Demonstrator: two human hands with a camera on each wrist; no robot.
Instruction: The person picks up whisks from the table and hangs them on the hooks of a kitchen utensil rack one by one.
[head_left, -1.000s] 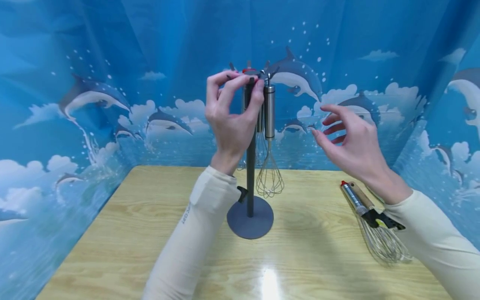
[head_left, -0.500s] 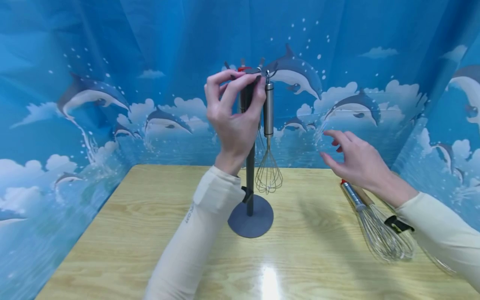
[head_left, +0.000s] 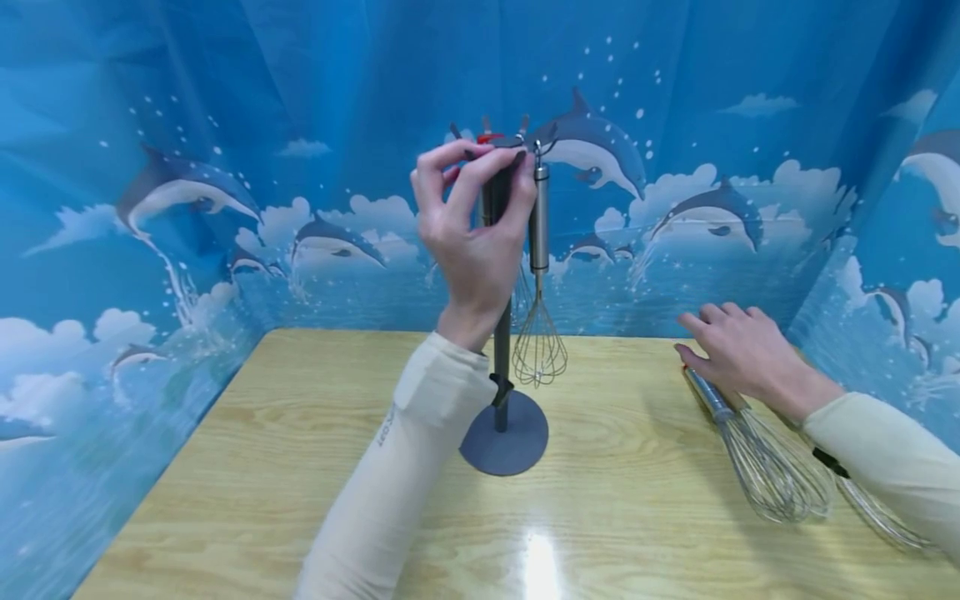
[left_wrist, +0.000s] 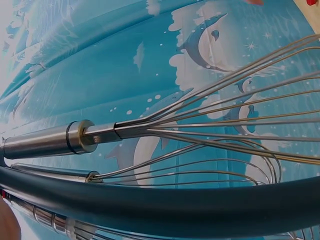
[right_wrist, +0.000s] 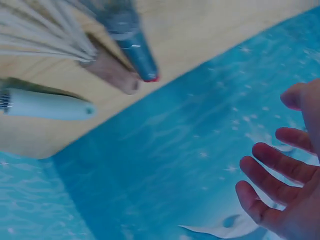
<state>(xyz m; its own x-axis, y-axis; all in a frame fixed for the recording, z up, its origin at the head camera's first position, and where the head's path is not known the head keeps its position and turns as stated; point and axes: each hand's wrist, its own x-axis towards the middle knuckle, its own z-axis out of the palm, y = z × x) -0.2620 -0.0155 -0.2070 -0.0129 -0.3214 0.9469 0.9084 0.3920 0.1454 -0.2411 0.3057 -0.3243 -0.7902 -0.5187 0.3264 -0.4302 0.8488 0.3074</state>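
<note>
Surface [head_left: 315,467]: light wood grain, glossy, glare spot [head_left: 540,567] on the near side of both hands. Round dark-grey stand base [head_left: 510,446] sits flat on it, below left hand [head_left: 478,221]. Three whisks lie below right hand [head_left: 753,350]: steel-handled whisk [head_left: 722,411], red end; wood-handled whisk [right_wrist: 112,72] just beside it; pale-handled whisk [right_wrist: 47,105], partly hidden by right sleeve [head_left: 892,450] in head view.

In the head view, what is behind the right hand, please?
A wooden whisk handle runs partly behind the right hand, which covers its far end. The right wrist view also shows a pale handle nearby, mostly covered in the head view.
</note>
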